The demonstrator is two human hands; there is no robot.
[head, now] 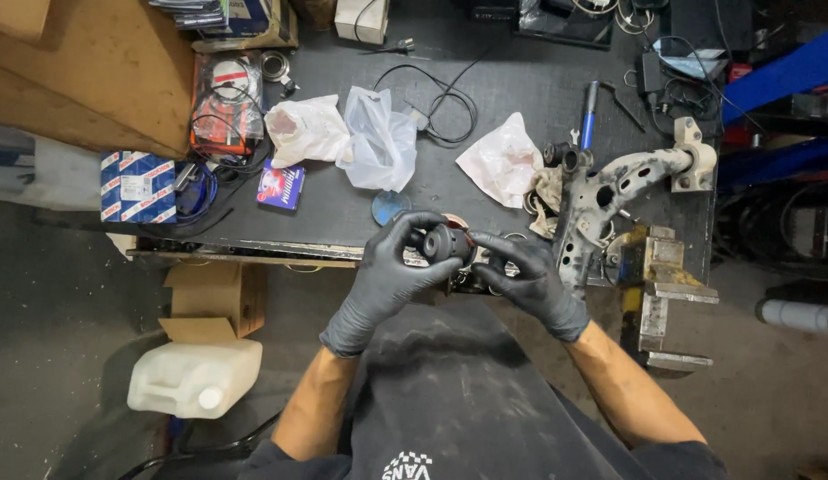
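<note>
Both hands grip a black bushing (447, 242); left hand (387, 271), right hand (530, 277); its axis runs left-right.

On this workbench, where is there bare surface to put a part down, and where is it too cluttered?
The dark workbench is barest in the middle strip between the black cable loop and the blue-handled tool, above the white crumpled bag. A smaller patch lies along the front edge below the clear plastic bag. The left end, around the blue-and-white boxes, and the right end, around the metal control arm, are crowded.
</note>
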